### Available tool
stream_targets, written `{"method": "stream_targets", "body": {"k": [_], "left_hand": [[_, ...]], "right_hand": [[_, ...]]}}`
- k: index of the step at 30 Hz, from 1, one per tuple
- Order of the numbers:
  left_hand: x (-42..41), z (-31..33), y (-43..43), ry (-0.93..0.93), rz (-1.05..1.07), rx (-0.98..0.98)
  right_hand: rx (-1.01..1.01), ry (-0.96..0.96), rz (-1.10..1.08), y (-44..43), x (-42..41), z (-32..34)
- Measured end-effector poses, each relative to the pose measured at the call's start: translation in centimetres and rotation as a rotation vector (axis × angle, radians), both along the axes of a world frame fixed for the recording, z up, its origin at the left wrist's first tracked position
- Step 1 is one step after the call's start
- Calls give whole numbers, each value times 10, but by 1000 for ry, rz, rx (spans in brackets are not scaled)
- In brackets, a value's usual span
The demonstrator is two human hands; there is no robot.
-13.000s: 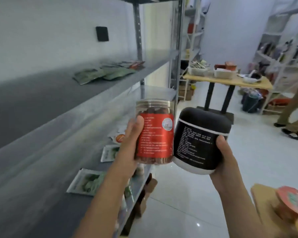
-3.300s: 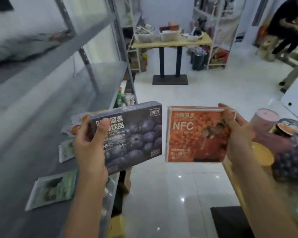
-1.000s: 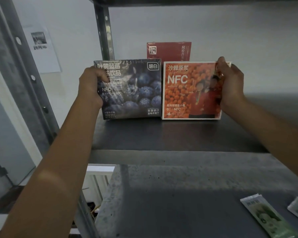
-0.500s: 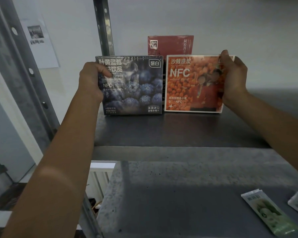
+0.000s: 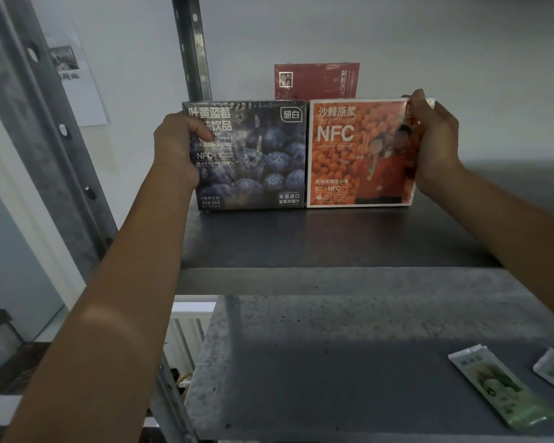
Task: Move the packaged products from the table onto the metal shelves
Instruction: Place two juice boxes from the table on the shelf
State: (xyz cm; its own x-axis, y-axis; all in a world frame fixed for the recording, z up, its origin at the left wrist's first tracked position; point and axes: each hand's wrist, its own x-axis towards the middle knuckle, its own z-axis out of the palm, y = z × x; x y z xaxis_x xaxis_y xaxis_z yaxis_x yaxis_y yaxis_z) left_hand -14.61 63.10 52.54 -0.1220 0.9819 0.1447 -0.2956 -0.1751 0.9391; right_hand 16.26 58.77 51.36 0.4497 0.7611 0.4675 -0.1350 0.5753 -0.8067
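The left hand [image 5: 176, 148] gripped the left edge of the blue box [image 5: 253, 161], thumb curled over its front. The right hand [image 5: 435, 145] pinched the orange box [image 5: 355, 155] at its upper right corner. Both boxes stood upright and touching on the upper shelf [image 5: 333, 241], in front of a red box [image 5: 315, 79]. A green packet [image 5: 499, 391] lay on the lower shelf [image 5: 333, 362].

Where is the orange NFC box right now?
Head view: the orange NFC box stands upright on the upper shelf, right of the blueberry box, with the right hand gripping its right edge.
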Motion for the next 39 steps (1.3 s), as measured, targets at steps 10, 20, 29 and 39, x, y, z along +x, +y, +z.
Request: {"method": "stream_targets", "body": {"k": [10, 20, 29, 39], "left_hand": [[4, 0, 1, 56, 36, -10], [12, -6, -9, 207, 206, 60], [47, -60, -107, 938, 720, 462], [264, -178, -259, 1121, 2, 916]], "right_hand": [[-39, -135, -89, 1, 0, -4], [-85, -285, -125, -9, 8, -12], [-193, -714, -448, -87, 64, -36], [-969, -822, -740, -364, 178, -138]]}}
